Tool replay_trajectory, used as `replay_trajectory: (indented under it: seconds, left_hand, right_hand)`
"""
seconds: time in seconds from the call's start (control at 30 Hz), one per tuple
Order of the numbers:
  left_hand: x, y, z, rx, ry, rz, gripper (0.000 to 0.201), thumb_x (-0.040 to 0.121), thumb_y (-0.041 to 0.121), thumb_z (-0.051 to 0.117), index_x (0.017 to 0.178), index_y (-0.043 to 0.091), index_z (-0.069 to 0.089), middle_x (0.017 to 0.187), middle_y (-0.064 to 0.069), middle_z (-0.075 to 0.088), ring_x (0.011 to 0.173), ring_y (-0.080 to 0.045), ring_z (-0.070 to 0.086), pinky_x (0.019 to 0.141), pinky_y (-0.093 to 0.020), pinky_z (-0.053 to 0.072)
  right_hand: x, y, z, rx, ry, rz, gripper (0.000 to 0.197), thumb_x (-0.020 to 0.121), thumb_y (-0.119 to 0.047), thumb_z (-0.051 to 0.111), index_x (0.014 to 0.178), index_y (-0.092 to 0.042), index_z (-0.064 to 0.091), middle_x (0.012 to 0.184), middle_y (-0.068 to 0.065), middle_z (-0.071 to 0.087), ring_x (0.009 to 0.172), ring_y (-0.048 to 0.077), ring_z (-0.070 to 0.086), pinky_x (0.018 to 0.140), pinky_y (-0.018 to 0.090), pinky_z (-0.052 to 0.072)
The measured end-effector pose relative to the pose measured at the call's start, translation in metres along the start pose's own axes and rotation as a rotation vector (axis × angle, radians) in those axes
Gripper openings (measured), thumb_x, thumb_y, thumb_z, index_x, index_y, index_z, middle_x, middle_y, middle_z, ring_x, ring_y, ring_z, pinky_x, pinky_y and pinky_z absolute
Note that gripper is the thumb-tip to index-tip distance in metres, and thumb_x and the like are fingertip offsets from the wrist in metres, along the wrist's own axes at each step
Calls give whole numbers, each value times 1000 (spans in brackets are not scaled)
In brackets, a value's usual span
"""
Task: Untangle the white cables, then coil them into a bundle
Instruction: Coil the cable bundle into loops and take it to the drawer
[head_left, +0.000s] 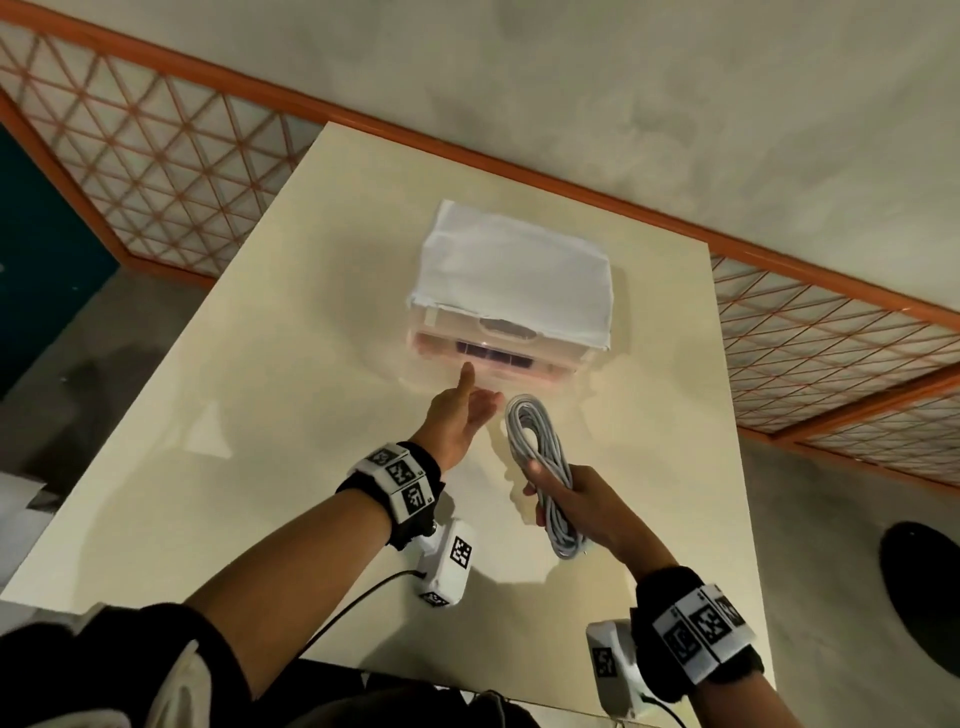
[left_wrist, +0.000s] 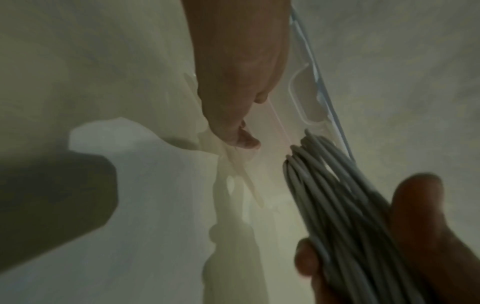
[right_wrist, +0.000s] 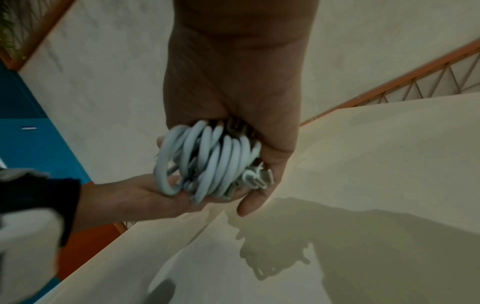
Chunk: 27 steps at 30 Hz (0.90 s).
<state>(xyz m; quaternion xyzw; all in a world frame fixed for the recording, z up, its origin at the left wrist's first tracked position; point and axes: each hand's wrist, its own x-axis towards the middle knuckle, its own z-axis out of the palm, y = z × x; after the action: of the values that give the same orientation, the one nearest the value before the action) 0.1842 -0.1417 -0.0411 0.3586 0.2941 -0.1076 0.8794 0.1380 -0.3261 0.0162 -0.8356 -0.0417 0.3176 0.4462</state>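
Note:
A coiled bundle of white cables hangs above the cream table, and my right hand grips it round the middle. The right wrist view shows the loops and metal connector ends packed in that fist. My left hand is open just left of the bundle, with the thumb pointing at the front of a clear plastic box. In the left wrist view its fingertips are close to the box's lower edge; I cannot tell whether they touch it. The cable bundle lies to their right.
A white cloth covers the top of the clear box at the table's far middle. An orange-framed lattice railing runs behind and to both sides. A dark round object sits on the floor to the right.

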Motion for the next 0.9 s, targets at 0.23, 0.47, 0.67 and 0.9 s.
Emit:
replay_trajectory:
  seconds: [0.23, 0.47, 0.67, 0.9]
  left_hand:
    - [-30, -18, -17, 73, -26, -30, 43, 99, 34, 39, 87, -2, 58, 86, -13, 67, 85, -17, 62, 88, -24, 50]
    - [-41, -13, -14, 107, -8, -53, 34, 100, 30, 37, 93, 0, 51, 90, -13, 63, 88, -19, 62, 98, -32, 44]
    - [-40, -11, -18, 128, -29, -75, 37, 100, 29, 37, 115, -4, 46, 98, -12, 61, 106, -24, 57, 95, -32, 44]
    - [-39, -13, -18, 126, -71, -75, 33, 99, 29, 37, 83, 6, 53, 94, -12, 63, 90, -18, 62, 87, -29, 49]
  right_hand:
    - [11, -35, -18, -80, -46, -76, 77, 73, -72, 38, 95, -4, 67, 68, 8, 70, 59, 12, 65, 67, 25, 48]
    - [74, -73, -25, -305, -185, -76, 60, 90, -65, 33, 117, -18, 59, 71, -3, 70, 56, 12, 66, 61, 22, 50]
    - [103, -80, -28, -325, -363, 41, 43, 94, -56, 38, 123, -26, 49, 82, -1, 69, 56, 9, 64, 53, 20, 51]
    - [120, -65, -33, -204, -228, 108, 46, 95, -55, 36, 111, -17, 56, 53, -13, 69, 47, 2, 63, 47, 13, 46]
